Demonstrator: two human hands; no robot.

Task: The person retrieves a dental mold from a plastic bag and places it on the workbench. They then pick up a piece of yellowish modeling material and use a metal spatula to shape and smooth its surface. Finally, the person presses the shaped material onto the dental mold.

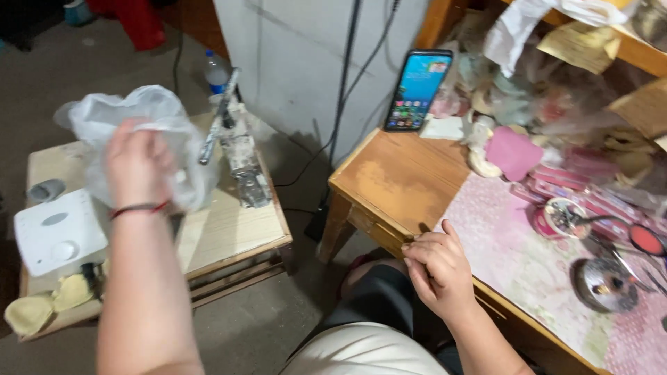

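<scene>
**Two work surfaces and a bag in hand**

We see two wooden surfaces over a grey concrete floor. At left stands a low table, pale and scuffed, with a slatted shelf beneath. It bears a white box at its near left, yellow pieces at the near edge, and a metal press with a long handle at its far side. A water bottle stands just beyond it, on the floor beside a pale wall panel, down which black cables run.

At right is a desk, its far corner bare, worn wood, the rest covered by a pink patterned sheet. A phone is propped upright at the far edge, its screen lit. Soft toys and wrapped goods crowd the far right; small round tins lie nearer.

The left hand is raised over the low table, fingers clenched on a crumpled clear plastic bag, held in the air; a red cord circles the wrist. The right hand rests on the desk's near edge, fingers curled against the wood, grasping nothing that we can make out.
</scene>
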